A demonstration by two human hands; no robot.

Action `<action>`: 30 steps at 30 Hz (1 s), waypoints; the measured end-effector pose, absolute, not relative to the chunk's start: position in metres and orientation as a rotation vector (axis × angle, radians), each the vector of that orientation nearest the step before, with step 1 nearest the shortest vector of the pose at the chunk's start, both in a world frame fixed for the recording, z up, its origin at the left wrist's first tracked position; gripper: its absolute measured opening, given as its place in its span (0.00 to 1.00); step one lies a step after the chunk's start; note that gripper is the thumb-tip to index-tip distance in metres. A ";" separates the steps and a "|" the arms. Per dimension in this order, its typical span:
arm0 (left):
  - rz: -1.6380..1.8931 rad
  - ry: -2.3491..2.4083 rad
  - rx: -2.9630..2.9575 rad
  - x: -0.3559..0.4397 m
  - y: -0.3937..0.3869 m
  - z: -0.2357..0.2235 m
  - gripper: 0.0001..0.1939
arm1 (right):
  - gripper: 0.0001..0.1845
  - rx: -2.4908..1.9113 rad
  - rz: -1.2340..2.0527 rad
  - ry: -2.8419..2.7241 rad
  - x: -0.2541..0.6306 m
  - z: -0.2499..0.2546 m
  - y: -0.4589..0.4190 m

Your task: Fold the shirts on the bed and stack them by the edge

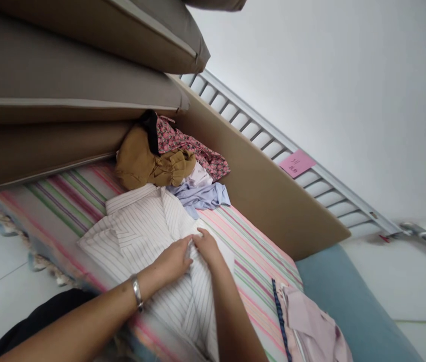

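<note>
Both hands work close together on a white striped shirt, which lies spread across a striped sheet, reaching toward the sheet's tasselled edge. The left hand, with a silver bracelet at its wrist, is drawn in narrow: its thumb and fingers close on the shirt's front, leaving only a small space between them. The right hand comes in from the other side, its fingers bent and gathered on the same spot, so that the fingertips of the two hands nearly meet – both hold a bit of the fabric, though whether a button sits between them I cannot tell. The shirt's collar end points away from the person, toward a heap of clothes.

That heap lies in the corner where the stacked taupe slabs meet a tan board along the sheet's far edge. In it are a mustard garment with a ruffle, a black cloth, a pink floral cloth, a whitish cloth and a pale blue cloth, the last just beside the shirt. Toward the sheet's right end, next to a blue padded surface, lies a pale pink garment – a dark blue trim runs down its near side. Behind the tan board stands a metal rail, with a pink note on it.
</note>
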State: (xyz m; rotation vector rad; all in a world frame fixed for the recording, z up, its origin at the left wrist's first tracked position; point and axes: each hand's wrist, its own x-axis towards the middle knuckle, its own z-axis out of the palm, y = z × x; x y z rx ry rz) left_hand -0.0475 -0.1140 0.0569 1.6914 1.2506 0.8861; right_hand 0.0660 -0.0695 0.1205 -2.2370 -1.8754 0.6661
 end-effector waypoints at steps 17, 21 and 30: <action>1.111 1.349 1.729 -0.053 -0.104 0.044 0.20 | 0.16 -1.549 0.582 -1.820 0.106 0.038 -0.280; 1.132 1.375 1.776 -0.056 -0.109 0.049 0.19 | 0.18 -1.680 0.575 -1.594 0.151 0.055 -0.269; 0.813 1.014 2.235 -0.018 -0.164 0.045 0.22 | 0.30 -1.818 0.896 -0.651 0.237 0.031 -0.200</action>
